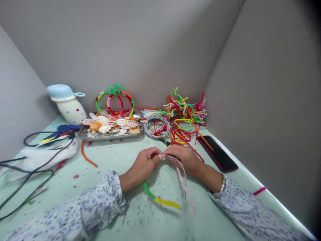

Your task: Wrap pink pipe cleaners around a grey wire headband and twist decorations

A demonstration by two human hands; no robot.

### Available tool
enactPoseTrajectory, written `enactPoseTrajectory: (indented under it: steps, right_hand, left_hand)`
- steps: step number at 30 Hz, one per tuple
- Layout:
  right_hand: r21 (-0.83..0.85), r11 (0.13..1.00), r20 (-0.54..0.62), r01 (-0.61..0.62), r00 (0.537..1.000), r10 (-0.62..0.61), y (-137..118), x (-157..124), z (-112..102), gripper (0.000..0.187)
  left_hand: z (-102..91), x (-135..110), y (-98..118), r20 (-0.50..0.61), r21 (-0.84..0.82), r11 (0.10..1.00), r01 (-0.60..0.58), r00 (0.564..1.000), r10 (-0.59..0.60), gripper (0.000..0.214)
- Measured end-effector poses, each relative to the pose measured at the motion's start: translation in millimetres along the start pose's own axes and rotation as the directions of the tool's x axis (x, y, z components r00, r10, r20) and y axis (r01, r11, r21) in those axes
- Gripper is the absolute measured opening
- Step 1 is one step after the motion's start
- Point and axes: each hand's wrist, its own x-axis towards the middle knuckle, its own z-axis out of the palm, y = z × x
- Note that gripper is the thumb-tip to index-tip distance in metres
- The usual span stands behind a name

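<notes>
My left hand [146, 163] and my right hand [184, 158] meet at the middle of the pale green table [120, 160], fingertips pinched together on a thin grey wire [181, 166] with a pale pink pipe cleaner [185, 187] trailing down from it. The wire arcs from the pinch toward my right wrist. A green and yellow pipe cleaner [160, 198] lies on the table just below my left hand. Both sleeves are blue-speckled, and a watch sits on my right wrist.
Behind my hands are a metal tray of seashells [110, 129], a pipe-cleaner pumpkin shape [115, 98], a coil of grey wire [156, 125] and a heap of coloured pipe cleaners [185, 115]. A dark phone [217, 154] lies right. A white jar [68, 105], glue gun [62, 130] and black cables [27, 174] stand left.
</notes>
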Motion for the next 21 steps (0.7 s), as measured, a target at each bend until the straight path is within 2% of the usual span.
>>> enactPoseTrajectory:
  steps: [7, 16, 21]
  right_hand:
    - [-0.087, 0.995, 0.016, 0.042, 0.999, -0.041, -0.3, -0.1, -0.9, 0.019]
    - [-0.064, 0.997, 0.079, -0.038, 0.996, 0.043, -2.2, -2.0, 2.0, 0.021]
    - [-0.103, 0.995, 0.075, 0.003, 0.997, 0.005, -3.4, 0.4, -1.8, 0.016]
  left_hand:
    - [-0.6, -0.1, 4.7, 0.028, -0.010, 0.999, 0.040, 0.999, -0.040, 0.019]
    - [-0.1, 0.1, 4.7, 0.077, -0.068, 0.993, 0.101, 0.992, -0.096, 0.019]
    - [-1.1, 0.8, 5.3, 0.109, -0.108, 0.986, 0.125, 0.988, -0.114, 0.020]
